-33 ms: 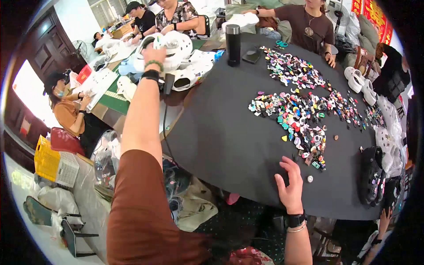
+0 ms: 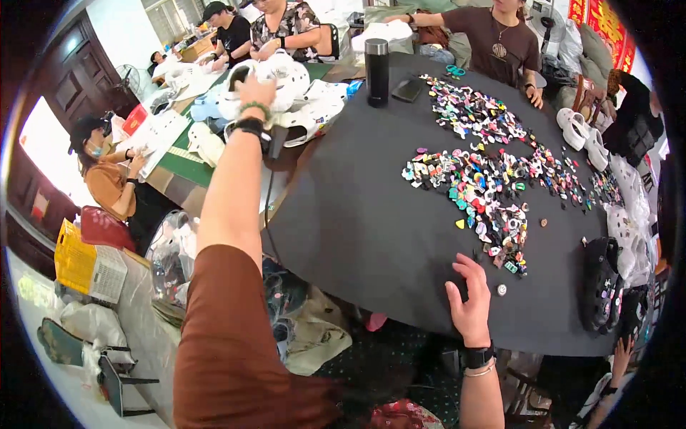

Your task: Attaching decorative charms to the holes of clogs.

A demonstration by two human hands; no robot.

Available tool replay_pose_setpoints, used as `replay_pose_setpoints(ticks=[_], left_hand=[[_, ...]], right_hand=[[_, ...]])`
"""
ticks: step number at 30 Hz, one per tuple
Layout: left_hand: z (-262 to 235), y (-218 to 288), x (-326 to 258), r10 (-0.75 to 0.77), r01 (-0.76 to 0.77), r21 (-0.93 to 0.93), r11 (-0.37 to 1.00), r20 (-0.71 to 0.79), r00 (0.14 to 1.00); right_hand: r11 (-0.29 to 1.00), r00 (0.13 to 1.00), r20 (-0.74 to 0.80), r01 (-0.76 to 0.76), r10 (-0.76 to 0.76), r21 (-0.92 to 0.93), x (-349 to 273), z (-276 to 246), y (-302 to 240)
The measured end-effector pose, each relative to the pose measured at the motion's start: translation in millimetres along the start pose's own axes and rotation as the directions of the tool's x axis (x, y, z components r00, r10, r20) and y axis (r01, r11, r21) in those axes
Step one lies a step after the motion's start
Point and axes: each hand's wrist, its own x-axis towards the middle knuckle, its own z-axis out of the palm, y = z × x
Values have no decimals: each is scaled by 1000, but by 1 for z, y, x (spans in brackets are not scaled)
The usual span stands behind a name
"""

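Observation:
My left arm stretches far out to a heap of white clogs [image 2: 291, 80] at the table's left far side. My left hand [image 2: 256, 94] is over a white clog [image 2: 230, 107] there; its fingers are blurred against the white, so their grip cannot be made out. Palm turned inward and fingers apart, my right hand [image 2: 469, 300] rests open at the near edge of the black table [image 2: 357, 214], holding nothing. A small round white charm [image 2: 501, 289] lies just right of it. Several colourful shoe charms [image 2: 479, 193] are spread beyond it.
A black bottle [image 2: 376, 74] and a phone [image 2: 407, 89] stand and lie at the far side, near teal scissors [image 2: 455, 70]. Black clogs [image 2: 602, 282] with charms sit at the right edge, white clogs [image 2: 574, 130] farther back. Other people work around the tables.
My left hand has shifted slightly right and toward me over the white clogs. My right hand stays where it was.

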Motion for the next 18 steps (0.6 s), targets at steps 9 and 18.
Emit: replay_pose_setpoints(ticks=[9, 18], left_hand=[[15, -7, -150, 249, -228, -316, 921, 27, 968], [-99, -33, -257, 309, -254, -385, 887, 87, 947]], right_hand=[[996, 999, 1, 50, -50, -80, 1, 2, 0], [990, 994, -60, 80, -87, -112, -3, 7, 3]])
